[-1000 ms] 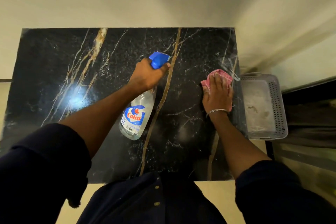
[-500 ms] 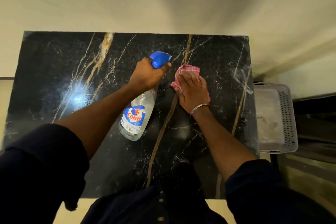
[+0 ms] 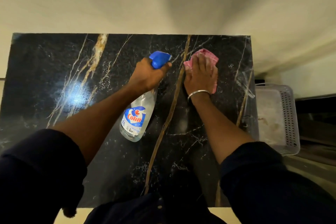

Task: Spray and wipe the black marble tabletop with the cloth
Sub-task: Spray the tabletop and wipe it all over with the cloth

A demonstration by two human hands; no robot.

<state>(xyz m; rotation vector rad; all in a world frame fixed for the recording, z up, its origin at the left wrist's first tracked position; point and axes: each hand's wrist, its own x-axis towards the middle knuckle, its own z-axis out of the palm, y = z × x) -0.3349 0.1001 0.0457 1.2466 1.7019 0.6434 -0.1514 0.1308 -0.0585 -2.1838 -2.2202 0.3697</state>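
Clear spray bottle [image 3: 135, 116], nearly empty, gripped in my left hand [image 3: 148, 76]; right hand [image 3: 201, 78], fingers together, flattens pink cloth [image 3: 209, 56]; basket [image 3: 289, 114] lower right.

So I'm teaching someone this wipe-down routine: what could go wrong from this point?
The spray bottle hangs tilted over the tabletop from the left hand; it might drip or knock the marble. The right hand presses the pink cloth only right of centre, so the left side, with its glare patch, could get skipped. A wide stroke rightward might nudge the plastic basket beside the table's edge.
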